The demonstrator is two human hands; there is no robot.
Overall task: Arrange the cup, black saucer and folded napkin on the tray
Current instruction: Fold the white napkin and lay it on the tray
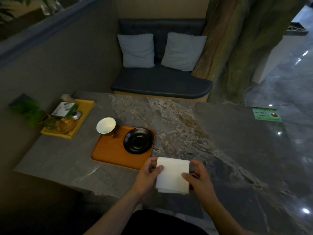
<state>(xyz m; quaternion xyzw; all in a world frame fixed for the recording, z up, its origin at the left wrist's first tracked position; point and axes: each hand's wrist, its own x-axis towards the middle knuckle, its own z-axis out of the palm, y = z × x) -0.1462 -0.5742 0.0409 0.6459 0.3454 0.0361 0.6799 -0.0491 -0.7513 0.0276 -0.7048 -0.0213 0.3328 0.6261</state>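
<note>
Grey veined marble tabletop (pixel 177 119) fills the view, with a dark upholstered bench (pixel 160 82) carrying two pale cushions beyond its far edge. Both hands hold the white folded paper napkin (pixel 172 175) just above the table's near edge: left hand (pixel 149 173) pinches its left border with thumb on top, right hand (pixel 198 175) does the same on the right border, fingers curled underneath. Napkin sits just right of the near corner of the orange-brown rectangular wooden tray (pixel 110 150), not yet on it. Round matte black saucer (pixel 138 140) lies flat in the tray's far right part. White flared ceramic cup (pixel 106 125) stands at the tray's far left corner; whether its foot rests fully inside the rim I cannot tell. Step in hand, as judged: finishing the fold, then laying the napkin down. To do it well, keep edges aligned, press the crease flat, then set it on the bare near strip of the tray, square to the rim and clear of the saucer. Free space is limited on the right by the saucer, so the near-left area looks safer. Nearby clutter: a yellow wooden tray (pixel 84 112) of small bottles and a box at far left, well apart, and a green card (pixel 266 114) at far right. Neither obstructs the move.
</note>
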